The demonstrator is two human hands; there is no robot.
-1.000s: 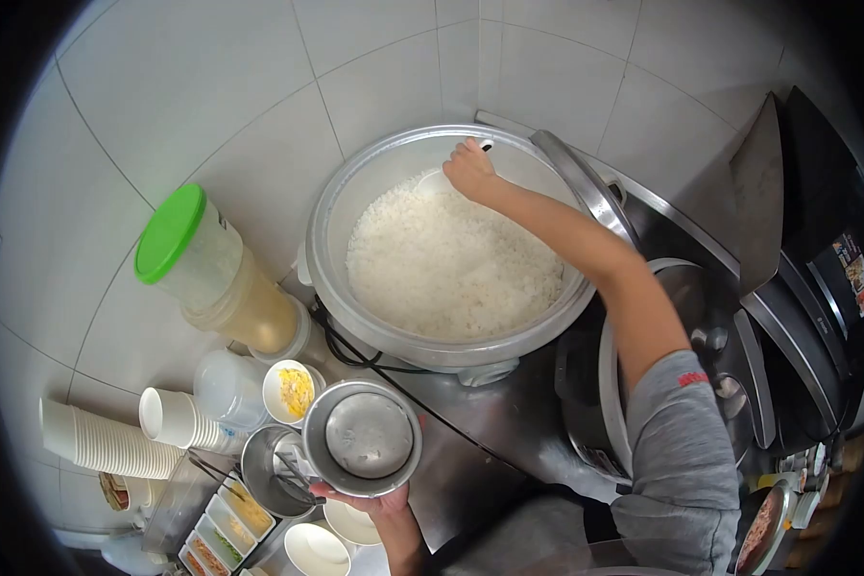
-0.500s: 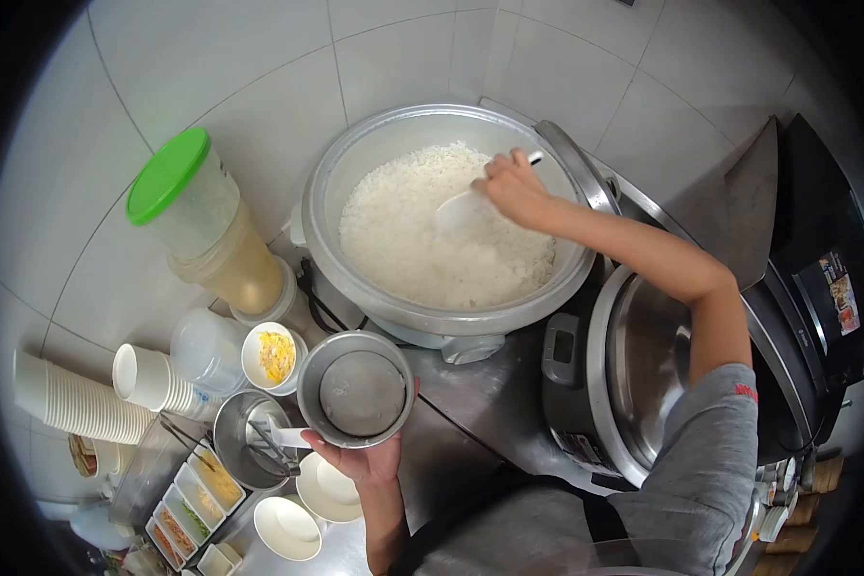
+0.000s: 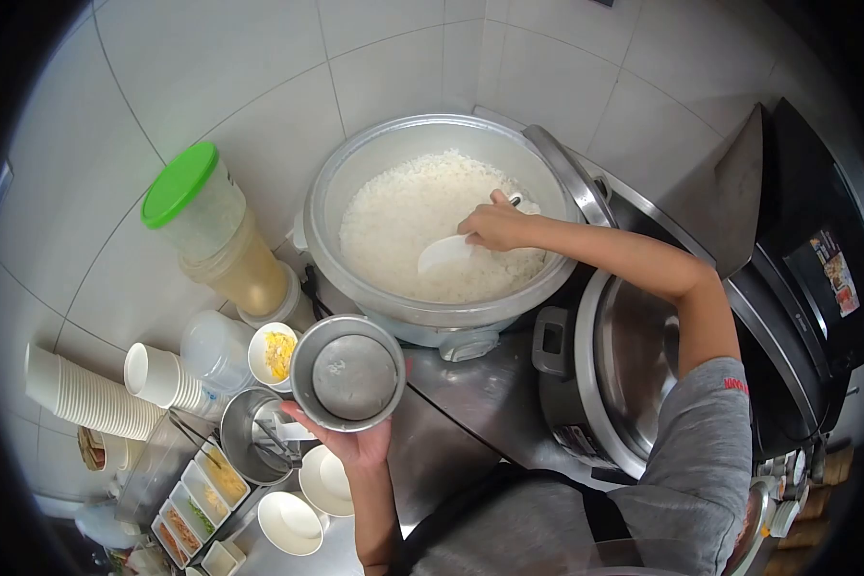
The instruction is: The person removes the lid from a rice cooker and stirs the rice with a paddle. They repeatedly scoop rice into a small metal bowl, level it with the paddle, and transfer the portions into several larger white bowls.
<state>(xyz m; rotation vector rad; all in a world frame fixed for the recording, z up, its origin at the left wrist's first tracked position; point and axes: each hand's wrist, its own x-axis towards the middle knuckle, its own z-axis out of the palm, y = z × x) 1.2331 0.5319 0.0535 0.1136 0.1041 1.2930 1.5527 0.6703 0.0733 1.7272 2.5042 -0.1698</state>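
Note:
My right hand (image 3: 495,226) is closed around the handle of a white rice paddle (image 3: 443,253). The blade dips toward the white rice (image 3: 398,216) inside a large rice cooker pot (image 3: 323,219). Lower down, my left hand (image 3: 363,445) supports a round metal bowl (image 3: 353,370) from below and at its near side, tilted toward me. A few grains or smears show on the bowl's bottom. Part of my left hand is hidden beneath the bowl.
A second, dark cooker (image 3: 552,422) with a steel lid stands at right. On the left are stacked paper cups (image 3: 91,394), a green-lidded container (image 3: 182,182), a yellow-filled white bowl (image 3: 278,355), a metal pot (image 3: 242,459) with utensils, white bowls (image 3: 290,523) and topping trays (image 3: 200,504).
My right hand has moved down and slightly left with the paddle, whose blade now sits lower over the rice. The metal bowl in my left hand has shifted slightly left and up.

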